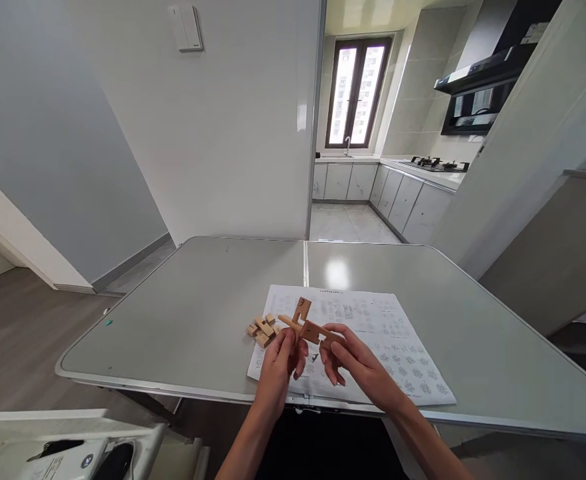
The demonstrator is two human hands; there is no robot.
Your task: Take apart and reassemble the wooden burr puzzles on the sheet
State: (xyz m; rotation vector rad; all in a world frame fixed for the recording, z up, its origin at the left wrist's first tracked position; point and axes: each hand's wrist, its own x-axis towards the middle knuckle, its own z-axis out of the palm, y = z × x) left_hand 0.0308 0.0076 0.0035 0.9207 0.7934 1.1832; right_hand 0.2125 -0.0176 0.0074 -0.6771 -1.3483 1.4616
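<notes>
A grey folding table with a seam down its middle spreads out ahead of and under both hands, its near edge running just below the wrists. On it, directly beneath the hands and stretching off to the right of them, lies a printed instruction sheet covered in small diagrams, its lower left corner partly hidden by the left hand and its middle by the right. Just left of and beyond the left hand, half on the sheet's left edge, sits a small pile of loose wooden puzzle pieces, close to the fingers but not touched. The left hand and the right hand are raised a little above the sheet and hold between them a partly joined wooden puzzle cross: notched bars crossed over one another, one bar standing up with a handwritten mark on its face, another reaching left. The left hand's fingertips pinch the cross from below at its left side; the right hand's thumb and forefinger pinch its right end, the other fingers curled loosely underneath. Nothing lies between the cross and the pile.
</notes>
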